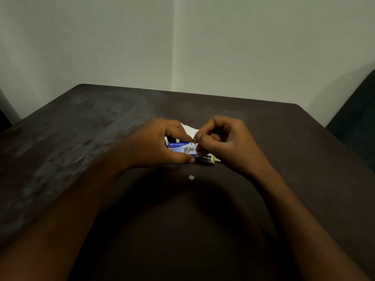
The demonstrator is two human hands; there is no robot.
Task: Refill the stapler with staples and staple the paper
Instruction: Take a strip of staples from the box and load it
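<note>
Left hand (160, 142) gripping staple box (181, 148), right hand (225, 142) pinching staples (196, 136), stapler (205, 159) partly hidden below

table (85, 151): dark, matt, scuffed | staple box (180, 148): glossy printed card | paper (189, 129): white, matt

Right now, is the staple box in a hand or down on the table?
In hand. The left hand grips the blue staple box between thumb and fingers, above the stapler; the right hand pinches at its end.
</note>
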